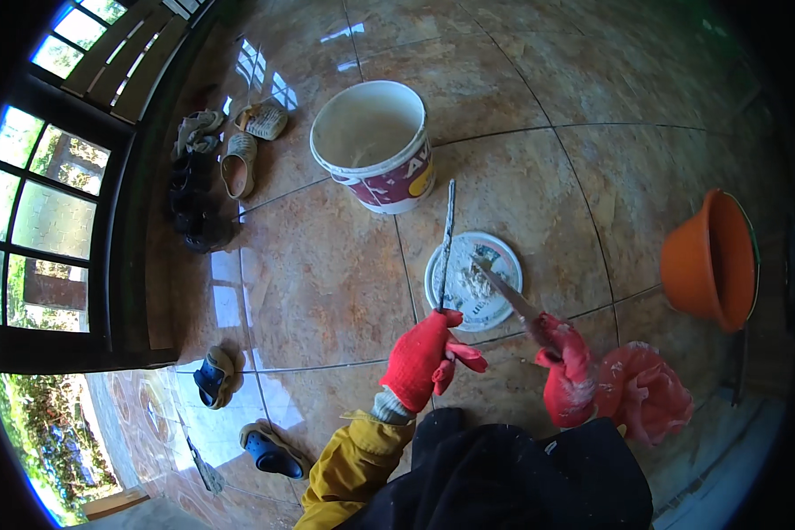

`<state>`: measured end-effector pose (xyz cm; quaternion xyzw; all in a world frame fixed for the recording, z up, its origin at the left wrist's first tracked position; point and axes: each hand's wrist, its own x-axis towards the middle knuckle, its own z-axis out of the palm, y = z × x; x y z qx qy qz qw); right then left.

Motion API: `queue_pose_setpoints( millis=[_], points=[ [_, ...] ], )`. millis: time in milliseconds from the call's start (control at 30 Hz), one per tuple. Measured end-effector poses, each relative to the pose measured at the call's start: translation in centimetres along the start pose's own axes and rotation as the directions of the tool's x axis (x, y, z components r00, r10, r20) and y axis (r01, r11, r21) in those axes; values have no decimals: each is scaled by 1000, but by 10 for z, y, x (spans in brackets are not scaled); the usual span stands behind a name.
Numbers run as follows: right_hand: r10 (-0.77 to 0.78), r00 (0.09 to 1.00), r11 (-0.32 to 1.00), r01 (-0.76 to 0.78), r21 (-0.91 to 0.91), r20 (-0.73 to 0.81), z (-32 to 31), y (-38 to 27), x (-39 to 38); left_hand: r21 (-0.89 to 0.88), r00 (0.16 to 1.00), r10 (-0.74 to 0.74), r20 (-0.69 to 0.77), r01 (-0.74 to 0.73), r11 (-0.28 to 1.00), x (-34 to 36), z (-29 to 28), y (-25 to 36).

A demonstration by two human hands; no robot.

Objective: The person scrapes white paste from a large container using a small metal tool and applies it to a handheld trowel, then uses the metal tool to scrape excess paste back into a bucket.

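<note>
My left hand, in a red glove, grips the lower end of a thin straight stick smeared grey-white. The stick stands up past the left part of a round white lid on the floor. My right hand, also red-gloved, is closed round the handle of a narrow-bladed tool; its exact kind is unclear. The blade slants to the upper left, its tip at a lumpy mound of white paste on the lid. The stick and the blade are apart.
Beyond the lid stands a white and purple bucket, whitish inside. An orange bucket tilts at the right. Crumpled pinkish-red plastic lies beside my right hand. Several shoes and two blue clogs are on the left by the window wall.
</note>
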<state>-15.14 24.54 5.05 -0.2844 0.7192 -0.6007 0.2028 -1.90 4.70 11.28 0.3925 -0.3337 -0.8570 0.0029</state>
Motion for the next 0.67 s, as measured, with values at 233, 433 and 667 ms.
queue_pose_setpoints(
  millis=[233, 433, 667],
  points=[
    [-482, 802, 605, 595, -529, 352, 20, -25, -1, -462, 856, 8, 517, 272, 844, 14, -29, -49],
    [-398, 843, 626, 538, -564, 361, 27, -27, 0, -420, 903, 70, 424, 128, 898, -8, -26, -47],
    [-440, 779, 507, 626, -593, 446, 28, -34, 5, -620, 912, 81, 403, 207, 757, -14, -27, -46]
  ],
)
